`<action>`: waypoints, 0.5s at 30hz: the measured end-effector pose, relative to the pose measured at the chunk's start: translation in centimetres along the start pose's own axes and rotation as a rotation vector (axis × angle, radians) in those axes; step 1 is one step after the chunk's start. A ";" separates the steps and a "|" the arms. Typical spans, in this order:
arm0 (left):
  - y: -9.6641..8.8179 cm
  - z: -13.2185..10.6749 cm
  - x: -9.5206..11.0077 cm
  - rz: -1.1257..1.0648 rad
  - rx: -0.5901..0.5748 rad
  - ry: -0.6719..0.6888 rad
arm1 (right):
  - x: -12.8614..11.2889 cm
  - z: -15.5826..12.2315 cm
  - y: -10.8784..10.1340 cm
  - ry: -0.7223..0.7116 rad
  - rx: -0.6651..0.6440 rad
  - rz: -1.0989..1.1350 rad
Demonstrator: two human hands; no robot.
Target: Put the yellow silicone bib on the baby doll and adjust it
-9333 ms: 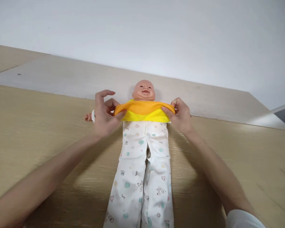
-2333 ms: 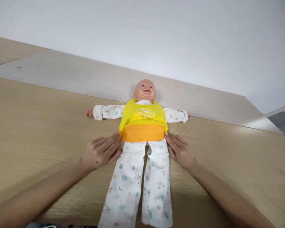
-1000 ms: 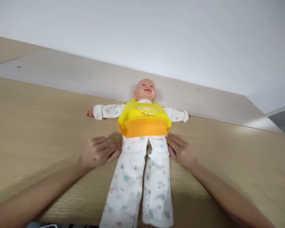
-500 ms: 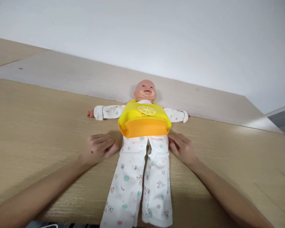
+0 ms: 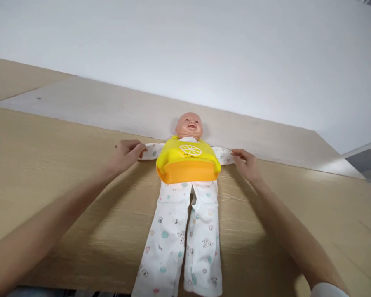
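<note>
A doll (image 5: 189,126) lies on its back on the wooden counter (image 5: 64,173), arms spread, between the person's two hands. The left hand (image 5: 126,154) is at the end of one printed sleeve, the right hand (image 5: 246,164) at the end of the other. Each grip is narrow, thumb and fingers drawn together at the cloth; whether they pinch it or only touch it cannot be told. The yellow bib (image 5: 187,159) lies over the doll's chest, apart from both hands, its orange pocket standing out above the white trousers (image 5: 173,231). Both forearms slant inward from the lower corners, backs of the hands upward, fingers curled.
</note>
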State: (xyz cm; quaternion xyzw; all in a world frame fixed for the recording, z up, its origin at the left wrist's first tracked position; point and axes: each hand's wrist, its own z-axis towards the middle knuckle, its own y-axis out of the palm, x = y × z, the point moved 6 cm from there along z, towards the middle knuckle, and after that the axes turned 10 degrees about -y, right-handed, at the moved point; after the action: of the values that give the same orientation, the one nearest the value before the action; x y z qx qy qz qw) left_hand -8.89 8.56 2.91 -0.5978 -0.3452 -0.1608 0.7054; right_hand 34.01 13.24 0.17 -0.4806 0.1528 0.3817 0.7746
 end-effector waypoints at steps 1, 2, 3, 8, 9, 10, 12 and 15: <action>0.3 1.4 0.2 -0.010 -0.038 -0.048 | 0.4 1.1 0.4 0.039 -0.011 0.017; 0.8 2.8 0.4 -0.017 -0.060 -0.072 | 0.6 2.2 0.9 0.072 -0.030 0.029; 1.3 4.2 0.8 -0.032 -0.059 -0.088 | 0.8 3.3 1.5 0.102 -0.058 0.036; 6.4 9.3 2.1 -0.364 -0.270 -0.265 | 0.8 7.6 6.0 0.211 -0.257 0.092; 7.4 9.6 2.2 -0.400 -0.327 -0.313 | 0.6 8.2 7.0 0.232 -0.298 0.141; 8.2 9.7 2.3 -0.433 -0.375 -0.341 | 0.5 8.7 8.0 0.255 -0.336 0.200; 9.4 9.6 2.5 -0.530 -0.459 -0.340 | 0.2 9.7 9.9 0.294 -0.387 0.305; 10.5 9.6 2.7 -0.702 -0.564 -0.295 | -0.5 11.3 12.2 0.309 -0.429 0.392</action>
State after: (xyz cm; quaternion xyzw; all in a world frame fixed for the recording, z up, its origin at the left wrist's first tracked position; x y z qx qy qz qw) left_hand -3.10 20.67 -2.51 -0.6298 -0.5655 -0.3905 0.3620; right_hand 23.26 25.78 -1.62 -0.6467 0.2742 0.4695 0.5350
